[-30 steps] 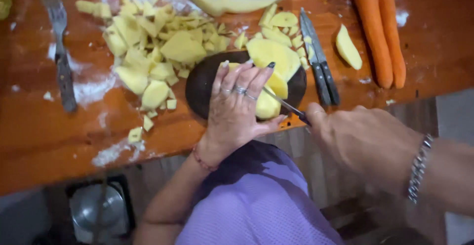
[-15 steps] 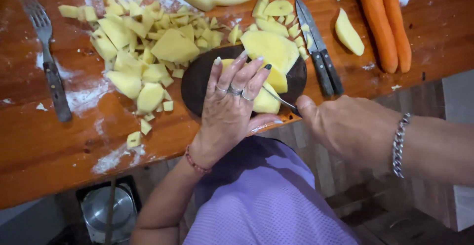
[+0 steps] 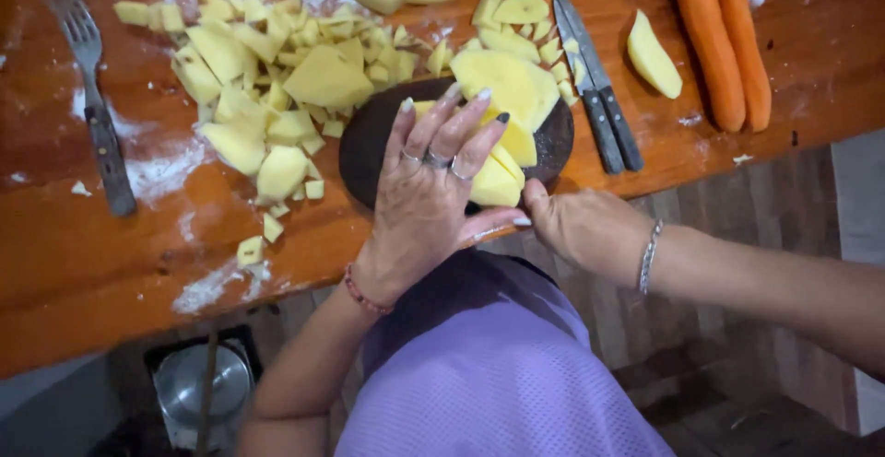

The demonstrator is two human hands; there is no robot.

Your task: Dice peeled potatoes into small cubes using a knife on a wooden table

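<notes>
Potato pinned flat for slicing

Left hand [image 3: 426,201], grip spread open, presses potato pieces [image 3: 502,158] onto the dark board [image 3: 369,139], steadying them; right hand [image 3: 583,229], just beside, looks closed on a largely hidden knife.

A reddish-brown wooden worktop [image 3: 83,282] fills the upper frame, dusted with pale patches toward nine o'clock. Below its edge, at seven o'clock, a round metal lid [image 3: 201,385] sits in shadow; brown floorboards [image 3: 728,236] show toward four o'clock.
</notes>
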